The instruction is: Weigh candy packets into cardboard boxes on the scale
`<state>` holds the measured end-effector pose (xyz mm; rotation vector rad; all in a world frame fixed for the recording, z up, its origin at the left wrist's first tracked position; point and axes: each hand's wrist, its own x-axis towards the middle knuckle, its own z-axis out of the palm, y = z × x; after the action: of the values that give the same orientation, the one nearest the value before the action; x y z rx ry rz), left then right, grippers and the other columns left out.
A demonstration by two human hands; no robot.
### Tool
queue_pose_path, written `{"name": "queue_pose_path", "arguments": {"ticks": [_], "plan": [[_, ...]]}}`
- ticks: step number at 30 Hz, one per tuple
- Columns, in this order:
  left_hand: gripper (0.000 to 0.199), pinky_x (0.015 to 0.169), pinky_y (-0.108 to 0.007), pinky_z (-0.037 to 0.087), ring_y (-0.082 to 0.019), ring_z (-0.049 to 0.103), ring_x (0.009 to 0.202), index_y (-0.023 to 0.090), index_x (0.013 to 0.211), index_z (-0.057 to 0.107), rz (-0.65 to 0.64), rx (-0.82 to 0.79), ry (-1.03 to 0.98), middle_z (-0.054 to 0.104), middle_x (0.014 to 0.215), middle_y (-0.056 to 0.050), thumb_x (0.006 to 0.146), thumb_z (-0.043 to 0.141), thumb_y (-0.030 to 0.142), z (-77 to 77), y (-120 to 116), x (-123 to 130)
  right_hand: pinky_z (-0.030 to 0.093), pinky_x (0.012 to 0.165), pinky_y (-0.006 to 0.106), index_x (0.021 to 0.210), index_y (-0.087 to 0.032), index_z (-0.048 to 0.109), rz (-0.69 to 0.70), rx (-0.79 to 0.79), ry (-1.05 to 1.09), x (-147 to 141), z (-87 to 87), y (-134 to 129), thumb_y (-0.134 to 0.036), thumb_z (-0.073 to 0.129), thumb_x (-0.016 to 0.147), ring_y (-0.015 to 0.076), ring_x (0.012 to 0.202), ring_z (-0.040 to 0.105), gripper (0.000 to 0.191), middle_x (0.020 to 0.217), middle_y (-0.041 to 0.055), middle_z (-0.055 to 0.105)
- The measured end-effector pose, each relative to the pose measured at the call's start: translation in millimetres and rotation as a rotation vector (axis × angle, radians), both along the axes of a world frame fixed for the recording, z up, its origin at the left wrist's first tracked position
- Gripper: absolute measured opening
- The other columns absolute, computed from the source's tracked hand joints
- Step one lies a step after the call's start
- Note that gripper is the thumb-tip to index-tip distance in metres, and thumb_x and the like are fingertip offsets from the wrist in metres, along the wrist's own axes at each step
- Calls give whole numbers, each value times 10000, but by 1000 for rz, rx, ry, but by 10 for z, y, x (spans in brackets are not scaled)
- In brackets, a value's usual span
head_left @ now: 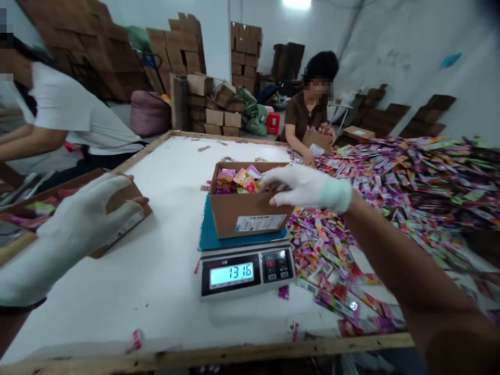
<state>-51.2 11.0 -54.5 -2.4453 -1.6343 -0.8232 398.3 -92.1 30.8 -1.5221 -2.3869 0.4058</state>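
A brown cardboard box (224, 216) filled with small colourful sachets (246, 179) stands upright on the blue pan of a digital scale (230, 276), whose display reads 131.6. Over this box's right side is my right hand (308, 186) in a white glove, fingers apart, fingertips by the sachets and thumb in front of the box's front wall. My left hand (84, 219), also gloved and slightly blurred, is spread against a second cardboard box (133, 211) at the table's left edge. That box holds sachets too. Whether the left fingers press on it is hard to tell.
A large heap of sachets (422, 192) covers the table's right side. Across the white table (164, 291) a co-worker (307, 114) handles another box; a second person (78, 109) sits at left. Wooden strips (219, 354) edge the table. Cartons (179, 47) are stacked behind.
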Motion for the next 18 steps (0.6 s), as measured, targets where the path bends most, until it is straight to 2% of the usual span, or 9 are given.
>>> {"name": "queue_pose_path", "arguments": {"ticks": [2,4,7,9,11,15,18], "plan": [[595,797,-316,508,-215,682,920,184,1286,731,5,-46,-94,736,1167,-58,971,550,655,10,-143,132,620,853,379,1175,-198,772,-61,134,199,189,168,-117,-379,844,927,227,929,740,315,1079,71,797],[642,928,-351,594,-216,708,972,154,1346,739,-9,-90,-275,764,1244,-77,949,587,634,67,-283,292,573,768,396,1062,-235,753,-157,298,309,338,353,-203,-527,891,884,218,831,668,369,978,56,744],[761,1174,-492,608,-266,748,1139,114,1461,733,-54,-12,-477,783,1347,-111,913,678,639,227,-428,532,546,792,415,971,-286,719,-225,390,328,425,562,-214,-631,959,792,220,839,618,456,985,55,712],[766,1239,-523,584,-284,752,1238,126,1502,726,-91,65,-474,784,1384,-94,922,692,626,384,-492,690,557,829,412,980,-296,728,-201,381,273,398,628,-148,-589,955,804,224,879,626,410,1016,55,720],[715,1261,-493,572,-274,740,1316,134,1522,719,-126,95,-430,774,1413,-66,954,664,565,575,-561,858,575,845,393,1038,-271,757,-166,366,181,320,654,-49,-492,923,844,222,922,660,338,1030,52,738],[668,1295,-439,504,-195,693,1409,144,1579,656,-186,40,-380,730,1447,9,1059,562,552,941,-727,1214,596,891,343,1163,-214,793,-112,316,31,80,671,155,-399,898,889,209,1002,722,348,1023,17,755],[711,1311,-389,434,-164,615,1511,105,1586,609,-285,14,-394,710,1430,43,1062,533,580,1078,-798,1422,604,943,358,1202,-230,811,-72,261,-55,-127,631,290,-363,939,860,238,1054,727,389,1106,23,775]]}}
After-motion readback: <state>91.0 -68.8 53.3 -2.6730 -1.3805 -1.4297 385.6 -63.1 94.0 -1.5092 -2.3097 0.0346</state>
